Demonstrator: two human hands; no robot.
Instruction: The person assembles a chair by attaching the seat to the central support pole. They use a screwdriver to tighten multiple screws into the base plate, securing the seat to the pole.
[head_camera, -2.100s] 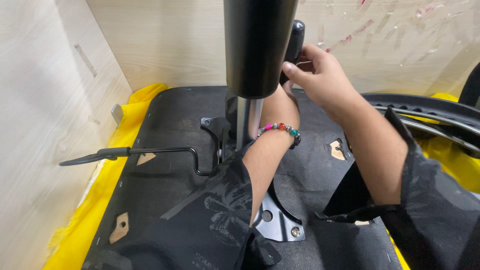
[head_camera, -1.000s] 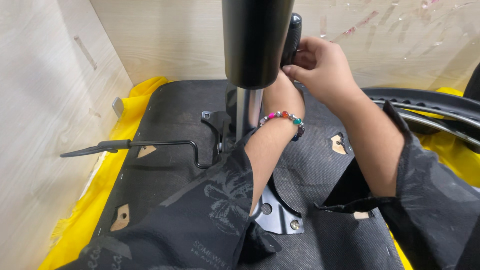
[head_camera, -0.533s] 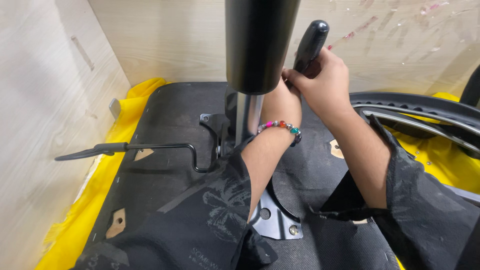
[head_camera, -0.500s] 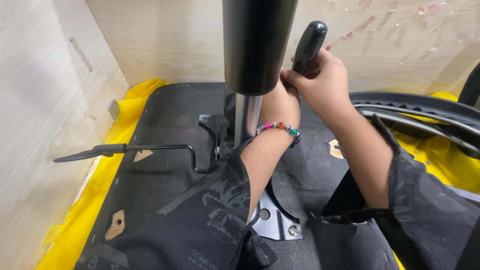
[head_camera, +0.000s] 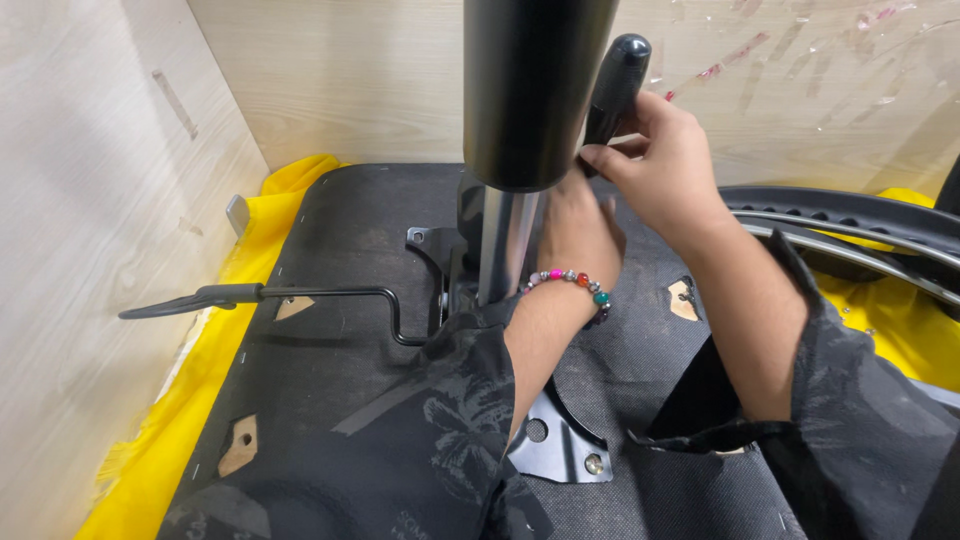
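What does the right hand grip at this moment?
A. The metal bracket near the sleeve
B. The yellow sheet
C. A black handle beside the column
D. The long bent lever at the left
C: the right hand wraps the black handle just right of the column.

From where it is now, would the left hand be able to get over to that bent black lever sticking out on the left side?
Probably yes. The left hand sits behind the black column, apart from the lever. The lever lies in the open above the dark seat underside with nothing over it, though the hand would have to come back round the column first.
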